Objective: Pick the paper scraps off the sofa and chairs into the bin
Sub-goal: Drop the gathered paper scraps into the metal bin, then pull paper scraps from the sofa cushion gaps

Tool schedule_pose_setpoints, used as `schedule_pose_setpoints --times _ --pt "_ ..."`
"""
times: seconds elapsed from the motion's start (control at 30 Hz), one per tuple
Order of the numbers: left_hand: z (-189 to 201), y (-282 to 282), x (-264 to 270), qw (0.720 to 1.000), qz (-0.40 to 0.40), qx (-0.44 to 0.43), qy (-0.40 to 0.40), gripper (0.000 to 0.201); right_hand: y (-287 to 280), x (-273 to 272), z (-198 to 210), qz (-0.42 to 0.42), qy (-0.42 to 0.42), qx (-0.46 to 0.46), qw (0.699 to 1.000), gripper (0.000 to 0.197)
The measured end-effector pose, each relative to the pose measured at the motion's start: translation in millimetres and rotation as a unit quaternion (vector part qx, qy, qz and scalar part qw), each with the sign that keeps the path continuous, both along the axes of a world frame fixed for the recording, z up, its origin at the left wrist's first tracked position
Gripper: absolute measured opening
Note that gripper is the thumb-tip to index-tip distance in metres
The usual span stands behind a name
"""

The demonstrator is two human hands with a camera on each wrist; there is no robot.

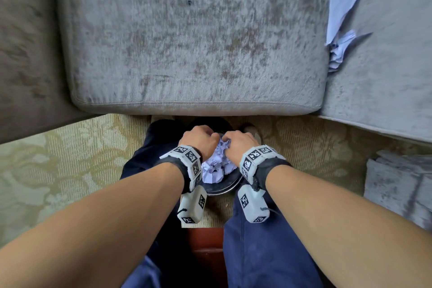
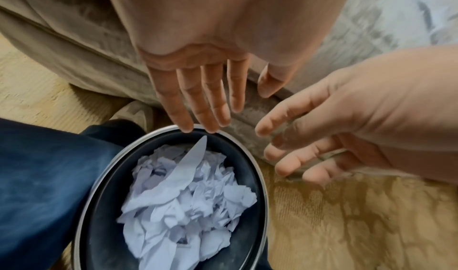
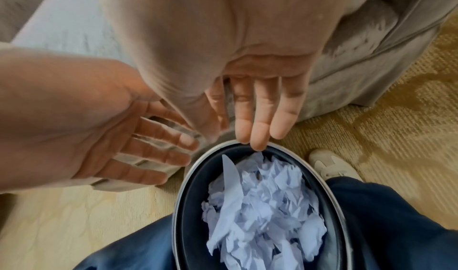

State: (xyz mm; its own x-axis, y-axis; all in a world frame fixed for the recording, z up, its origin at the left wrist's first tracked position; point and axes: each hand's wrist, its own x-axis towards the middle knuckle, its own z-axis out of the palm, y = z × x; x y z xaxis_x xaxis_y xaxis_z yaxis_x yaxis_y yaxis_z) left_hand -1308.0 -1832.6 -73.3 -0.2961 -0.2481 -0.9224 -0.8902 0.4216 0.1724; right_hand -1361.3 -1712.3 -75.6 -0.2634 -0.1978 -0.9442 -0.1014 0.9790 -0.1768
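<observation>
Scraps (image 1: 340, 14) lie in a strip along the seam at the cushion's (image 1: 194, 37) right edge, running front to back, up and right of both hands. The right hand (image 1: 240, 141) is nearer. Both hands hang over the bin (image 2: 260, 176), fingers spread and holding nothing; the left hand (image 1: 198, 139) is beside it. One paper strip (image 2: 183, 172) falls onto the heap inside.

Place: home living room | seating: grey velvety sofa cushion (image 1: 196, 37) butting a 2nd cushion (image 1: 385, 72) | floor: beige floral-pattern carpet (image 1: 58, 166) | extras: small round bin (image 2: 260, 176) of paper scraps (image 2: 188, 199) at the sofa's foot
</observation>
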Motion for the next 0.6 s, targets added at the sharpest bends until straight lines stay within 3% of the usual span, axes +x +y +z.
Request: schedule_pose_setpoints --times 0.37,0.5,0.6 --pt "72.4 -33.4 -90.9 0.993 -0.059 0.058 0.082 0.026 -25.5 -109.0 104.2 -0.041 0.107 0.031 0.993 0.027" --pt "100.1 -52.7 -131.2 0.991 -0.068 0.044 0.108 0.025 -34.4 -149.5 139.6 -0.093 0.147 0.039 0.984 0.032" --pt "107.4 -55.3 -163.0 0.987 -0.091 0.036 0.131 0.027 -35.8 -178.1 152.3 -0.164 0.205 0.015 0.965 0.025"
